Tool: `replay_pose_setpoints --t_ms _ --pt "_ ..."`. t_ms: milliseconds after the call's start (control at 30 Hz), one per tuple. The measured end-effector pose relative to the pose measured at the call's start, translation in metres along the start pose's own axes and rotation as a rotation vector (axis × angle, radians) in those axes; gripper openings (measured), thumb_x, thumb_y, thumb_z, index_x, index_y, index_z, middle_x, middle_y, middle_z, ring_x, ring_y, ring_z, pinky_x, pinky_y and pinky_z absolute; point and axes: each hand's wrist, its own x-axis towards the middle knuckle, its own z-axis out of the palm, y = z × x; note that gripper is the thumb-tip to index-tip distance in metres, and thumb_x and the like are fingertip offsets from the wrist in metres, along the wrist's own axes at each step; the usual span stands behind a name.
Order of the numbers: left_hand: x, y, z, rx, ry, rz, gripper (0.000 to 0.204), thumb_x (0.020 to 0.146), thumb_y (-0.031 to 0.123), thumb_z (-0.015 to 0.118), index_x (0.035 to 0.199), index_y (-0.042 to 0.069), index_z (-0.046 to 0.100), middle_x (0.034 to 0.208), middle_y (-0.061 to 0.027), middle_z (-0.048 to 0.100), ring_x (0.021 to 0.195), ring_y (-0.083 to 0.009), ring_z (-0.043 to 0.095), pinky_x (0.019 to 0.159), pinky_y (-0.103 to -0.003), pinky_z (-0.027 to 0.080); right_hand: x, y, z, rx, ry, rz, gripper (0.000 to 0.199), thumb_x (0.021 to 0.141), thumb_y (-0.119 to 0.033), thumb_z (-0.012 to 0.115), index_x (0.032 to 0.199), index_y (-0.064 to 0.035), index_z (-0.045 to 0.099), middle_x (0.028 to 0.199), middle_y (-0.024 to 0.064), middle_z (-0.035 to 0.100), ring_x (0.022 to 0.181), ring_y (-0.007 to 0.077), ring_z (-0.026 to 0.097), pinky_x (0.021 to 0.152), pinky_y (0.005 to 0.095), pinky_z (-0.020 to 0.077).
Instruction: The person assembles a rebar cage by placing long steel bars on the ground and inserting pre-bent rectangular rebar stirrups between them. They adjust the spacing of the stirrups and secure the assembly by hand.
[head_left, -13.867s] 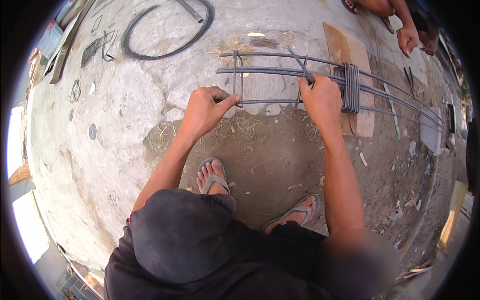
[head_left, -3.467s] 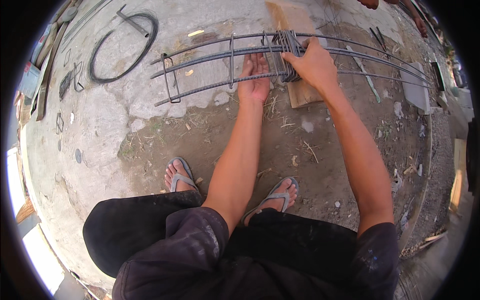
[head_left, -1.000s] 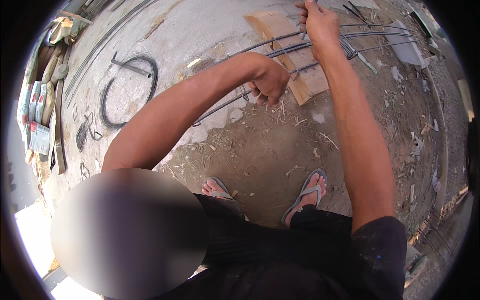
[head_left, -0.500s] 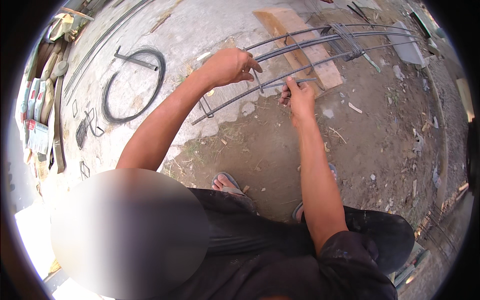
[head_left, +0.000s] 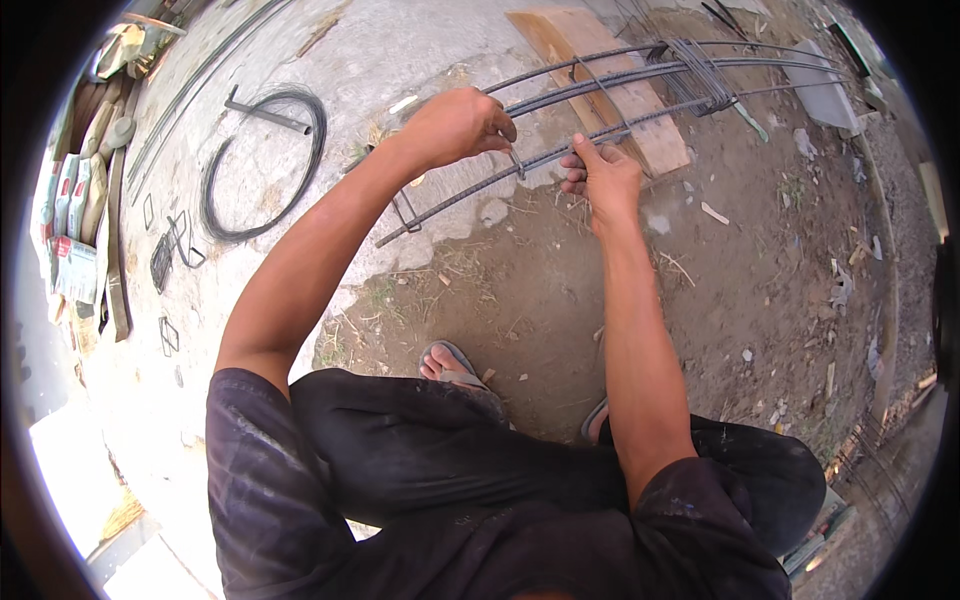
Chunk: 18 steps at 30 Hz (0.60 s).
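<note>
A long rebar cage [head_left: 460, 196] of ribbed steel bars stretches from in front of me to the far right. My left hand [head_left: 462, 128] reaches over its upper bars, fingers bent and closed at the top of a small steel stirrup [head_left: 519, 166]; the exact grip is partly hidden. To the right, my right hand [head_left: 608, 182] pinches a thin dark rod [head_left: 618, 136] beside the near bar, thumb on top. Whether its tip touches the stirrup I cannot tell. A bundle of stirrups [head_left: 703, 76] hangs round the bars farther along.
A wooden board [head_left: 655, 140] lies under the cage. At left are a coil of black wire [head_left: 207, 190] with a pipe [head_left: 268, 120] across it, loose stirrups [head_left: 160, 262] and stacked bags [head_left: 75, 270]. A pale slab [head_left: 822, 90] lies at far right. Wood chips dot the dirt.
My right hand has risen slightly, and the thin rod now lies closer along the near bar. My left hand has shifted a little up and left, still at the stirrup.
</note>
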Motion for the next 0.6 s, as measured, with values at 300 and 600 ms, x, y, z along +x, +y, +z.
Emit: replay_pose_setpoints --t_ms 300,600 --pt "0.006 0.001 -0.001 -0.02 -0.025 -0.062 0.019 0.085 0.023 0.079 0.098 0.01 0.081 0.094 -0.0106 0.076 0.083 -0.0314 0.072 0.075 -0.042 0.057 0.001 0.009 0.005 -0.076 0.068 -0.019 0.031 0.097 -0.025 0.075 0.09 0.005 0.07 0.072 0.0109 0.07 0.051 0.0121 0.06 0.042 0.0281 0.0508" --pt "0.012 0.016 -0.025 -0.047 -0.048 -0.123 0.031 0.084 0.03 0.081 0.109 0.011 0.079 0.092 -0.0139 0.078 0.083 -0.0325 0.074 0.075 -0.043 0.057 0.005 0.005 0.003 -0.078 0.052 -0.038 0.033 0.098 -0.026 0.072 0.084 0.0038 0.069 0.07 0.0103 0.07 0.051 0.0123 0.061 0.043 0.029 0.0507"
